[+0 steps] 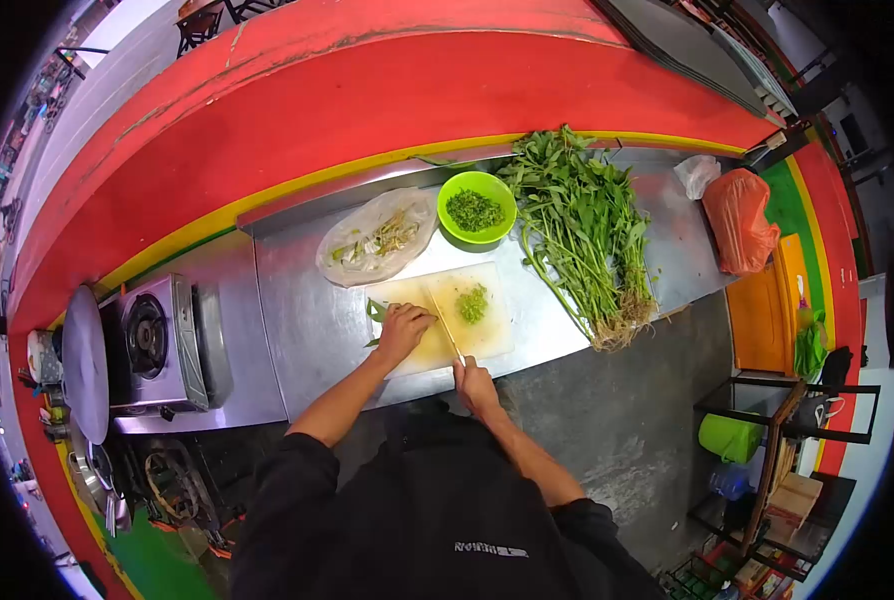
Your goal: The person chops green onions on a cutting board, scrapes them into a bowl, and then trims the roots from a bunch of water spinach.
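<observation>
A pale cutting board [497, 330] lies on the steel counter in front of me. My left hand [405, 332] is closed on it, with fingers curled over a bunch of leafy greens [375, 311] whose leaves stick out to the left. My right hand [475, 385] grips the handle of a knife [443, 318]. Its narrow blade points away from me, just right of my left fingertips. To the right of the blade sits a small heap of chopped greens [472, 303]. The part of the bunch under my left hand is hidden.
Behind the board stands a green bowl [450, 183] of chopped greens, beside a clear plastic bag [339, 262] holding pale scraps. A large pile of leafy stems with roots [592, 230] lies to the right. Farther out are a red plastic bag [739, 220] and, leftward, a gas stove [172, 340].
</observation>
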`<state>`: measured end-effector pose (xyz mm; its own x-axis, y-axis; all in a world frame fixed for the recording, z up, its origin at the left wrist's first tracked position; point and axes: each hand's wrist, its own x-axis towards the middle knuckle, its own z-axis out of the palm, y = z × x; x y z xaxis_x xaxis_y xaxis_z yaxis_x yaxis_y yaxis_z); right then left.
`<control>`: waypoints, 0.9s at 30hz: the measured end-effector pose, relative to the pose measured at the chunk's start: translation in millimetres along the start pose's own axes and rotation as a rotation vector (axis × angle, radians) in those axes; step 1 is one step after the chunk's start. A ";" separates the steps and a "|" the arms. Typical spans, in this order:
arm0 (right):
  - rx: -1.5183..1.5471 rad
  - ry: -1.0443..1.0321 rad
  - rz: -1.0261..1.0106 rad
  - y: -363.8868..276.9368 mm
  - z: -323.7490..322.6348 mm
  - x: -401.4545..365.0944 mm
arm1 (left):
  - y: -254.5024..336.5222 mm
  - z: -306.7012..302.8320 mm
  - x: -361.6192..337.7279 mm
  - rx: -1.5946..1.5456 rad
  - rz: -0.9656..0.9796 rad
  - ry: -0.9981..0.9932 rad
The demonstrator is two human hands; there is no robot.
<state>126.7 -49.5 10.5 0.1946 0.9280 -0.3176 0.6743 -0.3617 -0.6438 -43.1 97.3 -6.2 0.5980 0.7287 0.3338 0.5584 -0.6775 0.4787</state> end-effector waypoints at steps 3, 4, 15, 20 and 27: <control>0.027 -0.040 0.026 0.3 -2.7 -6.1 | -1.0 1.8 -2.8 0.006 -0.003 0.007; 0.026 -0.043 0.027 -1.2 -3.9 -8.6 | -2.0 1.9 -3.2 0.001 0.004 0.010; -0.101 -0.006 -0.018 2.5 3.6 -3.9 | 3.6 0.2 0.8 0.128 0.047 -0.013; -0.055 0.026 -0.033 1.5 3.8 7.7 | 3.6 -5.3 0.4 0.163 0.103 -0.049; 0.065 -0.035 0.046 -1.2 -6.2 -5.4 | -3.6 1.2 -3.2 0.049 0.056 -0.029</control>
<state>129.2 -53.5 17.3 0.1986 0.9068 -0.3718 0.6175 -0.4104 -0.6711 -46.3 97.3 -10.0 0.6449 0.6871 0.3347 0.5507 -0.7214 0.4199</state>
